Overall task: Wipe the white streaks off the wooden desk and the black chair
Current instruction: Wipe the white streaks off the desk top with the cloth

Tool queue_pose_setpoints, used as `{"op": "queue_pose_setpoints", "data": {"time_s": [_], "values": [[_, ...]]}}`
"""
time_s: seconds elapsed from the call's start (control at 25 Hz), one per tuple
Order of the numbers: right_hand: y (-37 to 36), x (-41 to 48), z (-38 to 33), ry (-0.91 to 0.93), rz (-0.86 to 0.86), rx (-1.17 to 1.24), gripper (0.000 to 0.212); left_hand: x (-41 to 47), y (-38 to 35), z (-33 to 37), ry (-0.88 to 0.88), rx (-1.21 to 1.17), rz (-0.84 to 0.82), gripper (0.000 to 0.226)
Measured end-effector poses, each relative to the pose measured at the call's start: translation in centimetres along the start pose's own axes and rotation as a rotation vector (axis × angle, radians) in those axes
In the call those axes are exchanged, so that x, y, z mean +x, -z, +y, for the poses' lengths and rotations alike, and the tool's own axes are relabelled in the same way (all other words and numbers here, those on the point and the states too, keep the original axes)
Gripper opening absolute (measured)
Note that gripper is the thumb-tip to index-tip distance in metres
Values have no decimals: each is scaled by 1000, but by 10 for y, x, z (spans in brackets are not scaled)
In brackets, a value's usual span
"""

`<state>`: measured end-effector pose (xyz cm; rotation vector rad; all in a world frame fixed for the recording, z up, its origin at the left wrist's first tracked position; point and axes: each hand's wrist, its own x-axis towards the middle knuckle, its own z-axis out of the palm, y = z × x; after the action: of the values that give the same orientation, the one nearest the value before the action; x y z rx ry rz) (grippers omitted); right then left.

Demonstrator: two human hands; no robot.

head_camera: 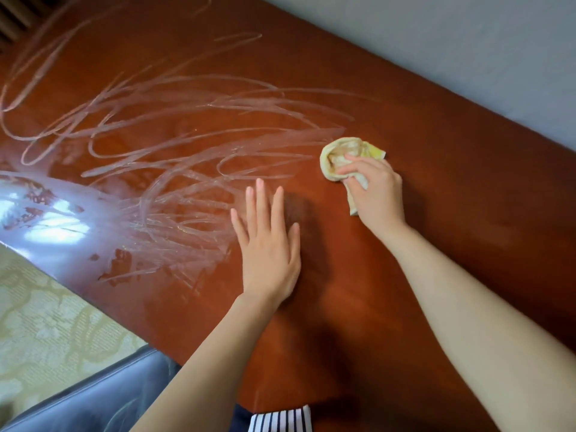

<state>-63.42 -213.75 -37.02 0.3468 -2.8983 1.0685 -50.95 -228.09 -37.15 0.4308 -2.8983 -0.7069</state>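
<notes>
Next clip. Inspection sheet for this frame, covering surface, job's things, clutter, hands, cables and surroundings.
Surface: glossy wooden desk; white streaks cover its left part, and the area around the hands looks streak-free.
Job's things: yellow cloth bunched on the desk at the streaks' right edge; black chair lower left, with faint pale marks that seem to show on it.
Clutter: nothing seen.
Hands: left hand flat on the desk, fingers straight; right hand grips the cloth.
Cables: nothing seen.
Surroundings: grey wall behind the desk; patterned carpet lower left.
</notes>
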Motion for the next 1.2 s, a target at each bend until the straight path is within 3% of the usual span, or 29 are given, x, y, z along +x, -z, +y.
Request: {"op": "queue_pose_setpoints", "data": {"time_s": [0.4,0.48,0.72,1.0,1.08,1.2], "values": [[2,91,-7,-351,167,-79,17,37,-25,6,-162,211,-60,59],[-3,86,-11,-290,116,-119,16,39,-23,7,-137,194,-65,60],[-13,38,-22,131,-178,-20,20,38,-23,8,-111,172,-77,66],[5,-13,-13,180,-389,108,27,35,-20,9,-112,111,-73,72],[13,-15,-5,175,-362,99,27,34,-19,9,-113,112,-85,73],[17,-4,9,108,-154,58,24,34,-19,9,-107,109,-97,71]]}}
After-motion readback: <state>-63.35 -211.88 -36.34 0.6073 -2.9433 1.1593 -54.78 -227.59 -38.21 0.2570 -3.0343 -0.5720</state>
